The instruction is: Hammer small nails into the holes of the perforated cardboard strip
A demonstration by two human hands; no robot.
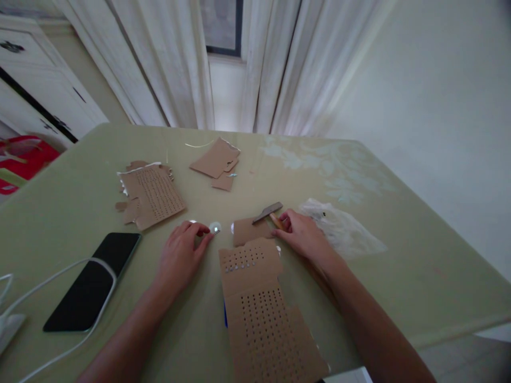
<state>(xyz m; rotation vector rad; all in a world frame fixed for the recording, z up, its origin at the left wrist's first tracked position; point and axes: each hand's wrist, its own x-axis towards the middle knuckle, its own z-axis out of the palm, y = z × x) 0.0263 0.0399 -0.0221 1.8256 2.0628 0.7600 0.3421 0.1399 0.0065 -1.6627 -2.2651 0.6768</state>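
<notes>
My left hand (181, 252) rests on the green table (399, 276), its fingertips pinching a small shiny round piece (215, 229). My right hand (305, 234) grips the wooden handle of a small hammer (268, 211), whose dark head lies over a small cardboard piece (249, 231). Between my forearms lies a long perforated cardboard sheet (263, 314), with several small shiny pieces set in its top rows of holes.
A black phone (93, 279) lies at the left with a white cable (59, 271) looped over it. Another perforated cardboard sheet (154, 194) and torn cardboard scraps (217, 159) lie farther back. A crumpled clear plastic bag (339, 226) sits right of my right hand.
</notes>
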